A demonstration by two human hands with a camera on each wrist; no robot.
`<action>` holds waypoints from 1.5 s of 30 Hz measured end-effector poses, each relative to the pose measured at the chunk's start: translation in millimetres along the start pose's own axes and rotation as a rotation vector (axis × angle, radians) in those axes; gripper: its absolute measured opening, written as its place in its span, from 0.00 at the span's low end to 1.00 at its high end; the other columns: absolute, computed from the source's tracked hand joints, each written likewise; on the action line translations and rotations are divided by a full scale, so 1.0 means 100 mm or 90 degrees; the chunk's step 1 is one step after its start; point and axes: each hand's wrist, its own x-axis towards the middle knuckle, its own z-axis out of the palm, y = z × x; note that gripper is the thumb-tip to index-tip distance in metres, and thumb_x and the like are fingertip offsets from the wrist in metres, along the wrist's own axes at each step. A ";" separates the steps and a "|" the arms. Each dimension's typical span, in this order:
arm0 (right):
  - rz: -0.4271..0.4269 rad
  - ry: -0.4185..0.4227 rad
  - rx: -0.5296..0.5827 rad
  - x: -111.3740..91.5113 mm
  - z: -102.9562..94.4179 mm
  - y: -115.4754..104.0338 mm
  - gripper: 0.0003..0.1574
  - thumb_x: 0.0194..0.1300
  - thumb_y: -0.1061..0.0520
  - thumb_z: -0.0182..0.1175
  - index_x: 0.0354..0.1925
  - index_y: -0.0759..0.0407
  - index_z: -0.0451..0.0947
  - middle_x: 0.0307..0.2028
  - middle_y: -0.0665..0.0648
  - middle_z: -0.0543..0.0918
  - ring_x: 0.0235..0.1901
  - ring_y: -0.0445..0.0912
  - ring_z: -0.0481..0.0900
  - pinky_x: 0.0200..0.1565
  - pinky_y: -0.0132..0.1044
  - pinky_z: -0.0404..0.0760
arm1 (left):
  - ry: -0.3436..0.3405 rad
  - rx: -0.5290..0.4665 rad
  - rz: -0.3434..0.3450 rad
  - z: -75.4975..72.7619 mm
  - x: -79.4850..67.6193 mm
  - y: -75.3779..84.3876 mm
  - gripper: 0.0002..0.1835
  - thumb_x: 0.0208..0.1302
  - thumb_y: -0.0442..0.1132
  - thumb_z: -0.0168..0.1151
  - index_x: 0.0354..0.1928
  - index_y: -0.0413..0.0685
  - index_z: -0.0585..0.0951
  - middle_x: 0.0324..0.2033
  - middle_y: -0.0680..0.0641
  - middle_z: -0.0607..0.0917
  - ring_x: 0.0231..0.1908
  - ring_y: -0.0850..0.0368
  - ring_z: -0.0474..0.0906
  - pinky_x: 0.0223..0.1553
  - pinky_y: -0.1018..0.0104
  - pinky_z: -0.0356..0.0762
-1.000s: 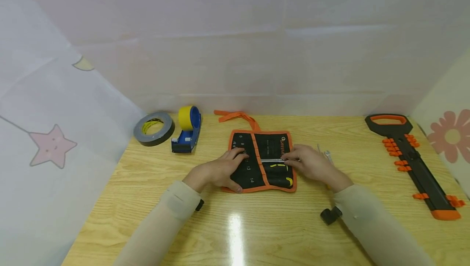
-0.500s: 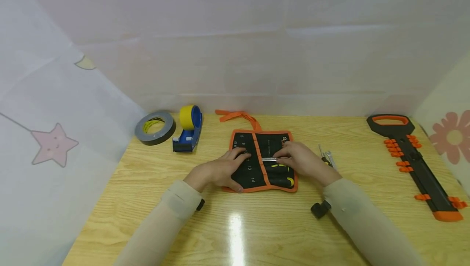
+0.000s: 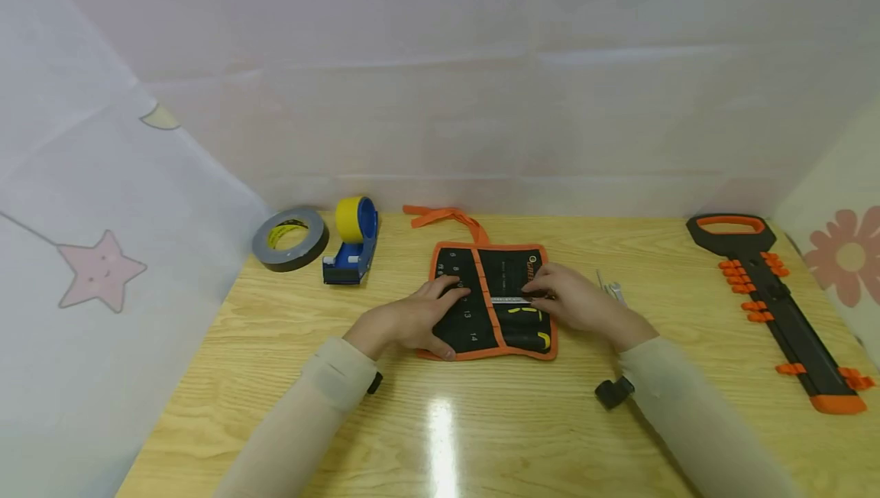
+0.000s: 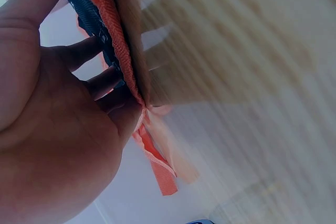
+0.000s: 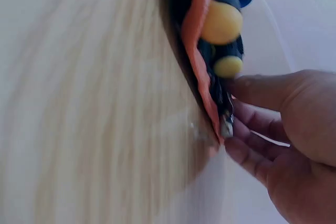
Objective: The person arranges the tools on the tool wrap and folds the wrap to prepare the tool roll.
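Note:
An orange-edged black tool pouch with numbered pockets lies unfolded on the table. My left hand rests on its left half with fingers spread; in the left wrist view the thumb and fingers lie over the orange edge. My right hand is at the pouch's right side. Its thumb and fingers pinch the right end of a slim silver metal tool, which lies across the pouch to the orange pocket band. Just nearer, yellow-and-black handles sit in the pouch. The tool's kind and hidden end cannot be told.
Beyond the right wrist lie a wrench and a thin shaft, partly hidden. A grey tape roll and a blue tape dispenser with yellow tape stand back left. A black-orange handled rack lies far right.
My right hand moved left along the silver metal tool, then back right, so more of the tool shows than half a second ago. My left hand stayed on the pouch.

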 end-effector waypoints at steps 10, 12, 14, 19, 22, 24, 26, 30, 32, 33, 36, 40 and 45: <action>0.068 0.016 -0.028 -0.15 -0.03 0.06 0.12 0.75 0.58 0.69 0.51 0.65 0.89 0.37 0.53 0.87 0.34 0.41 0.79 0.40 0.41 0.82 | -0.006 -0.009 -0.004 -0.01 -0.03 -0.02 0.60 0.65 0.56 0.78 0.89 0.58 0.49 0.88 0.45 0.39 0.88 0.40 0.37 0.83 0.39 0.57; 0.067 0.014 -0.022 -0.14 -0.02 0.06 0.12 0.75 0.58 0.68 0.51 0.65 0.89 0.35 0.52 0.87 0.32 0.39 0.78 0.39 0.40 0.81 | -0.006 -0.013 -0.003 -0.01 -0.03 -0.02 0.60 0.65 0.56 0.79 0.89 0.58 0.50 0.88 0.44 0.39 0.88 0.39 0.37 0.83 0.39 0.57; 0.066 0.013 -0.019 -0.14 -0.01 0.06 0.12 0.75 0.58 0.68 0.51 0.65 0.89 0.34 0.51 0.87 0.31 0.39 0.77 0.38 0.40 0.81 | -0.004 -0.013 -0.002 -0.01 -0.03 -0.02 0.60 0.65 0.56 0.79 0.89 0.58 0.50 0.88 0.44 0.39 0.88 0.39 0.38 0.82 0.39 0.58; 0.061 0.008 -0.017 -0.11 -0.01 0.05 0.12 0.75 0.58 0.69 0.52 0.64 0.89 0.35 0.50 0.87 0.32 0.37 0.78 0.39 0.39 0.81 | -0.004 -0.003 -0.005 -0.01 -0.02 -0.03 0.60 0.65 0.57 0.78 0.89 0.59 0.50 0.88 0.45 0.39 0.88 0.39 0.38 0.82 0.40 0.58; 0.057 -0.004 -0.017 -0.08 -0.02 0.03 0.12 0.75 0.58 0.68 0.52 0.64 0.89 0.37 0.51 0.89 0.33 0.38 0.80 0.41 0.40 0.83 | -0.005 -0.002 -0.006 -0.01 -0.02 -0.03 0.60 0.65 0.57 0.78 0.89 0.59 0.50 0.88 0.46 0.39 0.88 0.39 0.38 0.82 0.40 0.58; 0.057 -0.018 -0.009 -0.05 -0.02 0.02 0.12 0.76 0.58 0.68 0.53 0.63 0.89 0.39 0.52 0.89 0.35 0.38 0.81 0.42 0.41 0.84 | -0.005 -0.002 -0.005 -0.01 -0.02 -0.02 0.60 0.65 0.57 0.78 0.89 0.59 0.50 0.88 0.45 0.39 0.88 0.39 0.38 0.83 0.39 0.58; 0.057 -0.030 0.002 -0.02 -0.03 0.01 0.12 0.76 0.58 0.68 0.53 0.62 0.89 0.40 0.52 0.90 0.36 0.38 0.83 0.43 0.40 0.85 | -0.006 -0.001 -0.003 -0.01 -0.02 -0.02 0.60 0.65 0.57 0.78 0.89 0.59 0.50 0.88 0.45 0.39 0.88 0.39 0.38 0.83 0.39 0.57; 0.054 -0.049 0.026 0.05 -0.03 0.03 0.10 0.77 0.58 0.67 0.52 0.60 0.89 0.42 0.52 0.91 0.38 0.38 0.84 0.44 0.40 0.86 | -0.006 0.002 0.003 0.00 0.00 -0.03 0.60 0.65 0.57 0.78 0.89 0.58 0.51 0.88 0.45 0.40 0.88 0.39 0.38 0.83 0.40 0.56; 0.045 -0.056 0.035 0.08 -0.03 0.02 0.09 0.77 0.58 0.67 0.51 0.59 0.89 0.42 0.51 0.91 0.38 0.38 0.84 0.45 0.40 0.86 | -0.006 0.003 0.004 0.01 0.00 -0.03 0.59 0.65 0.57 0.78 0.89 0.58 0.51 0.88 0.44 0.40 0.88 0.40 0.38 0.83 0.40 0.57; 0.043 -0.059 0.040 0.10 -0.03 0.02 0.09 0.77 0.58 0.67 0.51 0.58 0.89 0.42 0.51 0.91 0.39 0.38 0.85 0.45 0.40 0.87 | -0.006 0.003 0.003 0.01 0.01 -0.03 0.59 0.65 0.56 0.78 0.89 0.58 0.51 0.88 0.44 0.40 0.88 0.40 0.38 0.83 0.40 0.57; 0.037 -0.068 0.050 0.13 -0.03 0.01 0.08 0.77 0.59 0.66 0.50 0.57 0.89 0.41 0.51 0.91 0.38 0.38 0.85 0.45 0.40 0.87 | -0.007 0.007 0.001 0.02 0.01 -0.02 0.59 0.65 0.57 0.78 0.89 0.59 0.51 0.88 0.45 0.40 0.88 0.40 0.39 0.83 0.40 0.58; 0.057 -0.076 0.070 0.17 -0.03 0.00 0.06 0.77 0.58 0.67 0.48 0.55 0.89 0.40 0.49 0.90 0.37 0.37 0.84 0.44 0.39 0.86 | -0.005 0.010 -0.003 0.01 0.01 -0.01 0.59 0.65 0.57 0.78 0.89 0.58 0.51 0.88 0.45 0.40 0.87 0.40 0.39 0.83 0.40 0.57; 0.086 -0.085 0.085 0.17 -0.04 -0.01 0.11 0.79 0.55 0.65 0.53 0.57 0.89 0.42 0.50 0.90 0.39 0.38 0.85 0.45 0.40 0.86 | -0.008 0.011 -0.001 0.01 0.01 0.00 0.59 0.65 0.56 0.78 0.89 0.57 0.51 0.88 0.44 0.40 0.87 0.40 0.39 0.83 0.40 0.57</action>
